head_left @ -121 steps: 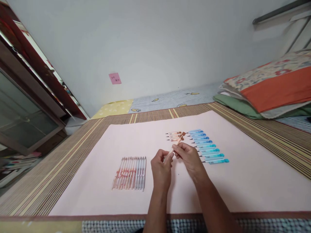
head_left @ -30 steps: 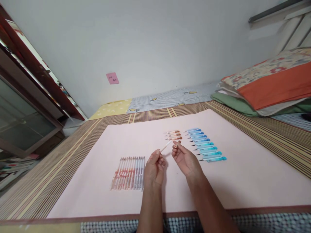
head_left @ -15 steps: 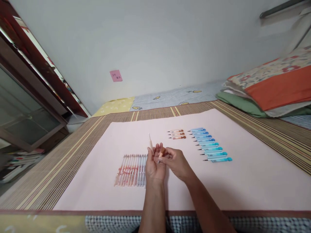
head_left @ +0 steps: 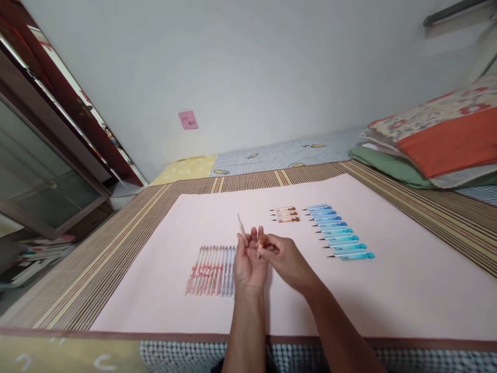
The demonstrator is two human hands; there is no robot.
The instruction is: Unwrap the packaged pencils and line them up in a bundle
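Note:
My left hand (head_left: 250,261) is turned palm up. Between its thumb and fingers stands a pale pen part (head_left: 241,226) with a thin white stem pointing up. My right hand (head_left: 285,259) meets it at the palm, pinching a small brown-topped pen piece (head_left: 262,242), partly covered by the fingers. Left of my hands, several slim pens or pen barrels (head_left: 209,272) lie side by side, pinkish to bluish, some hidden behind my left hand. Farther off are three brown-ended pens (head_left: 286,214) with dark thin tips. Several blue pens (head_left: 337,233) form a column on the right.
A pale pink sheet (head_left: 155,290) lies over a striped mat (head_left: 128,228). Folded bedding (head_left: 446,140) is piled at the far right. Behind is a wall with a pink note (head_left: 188,120). A glass-fronted cabinet (head_left: 42,166) stands at the left.
The view has shifted slightly. My right fingers have closed farther over the brown-topped piece at my left palm. The pale part in my left hand tilts a little more to the left.

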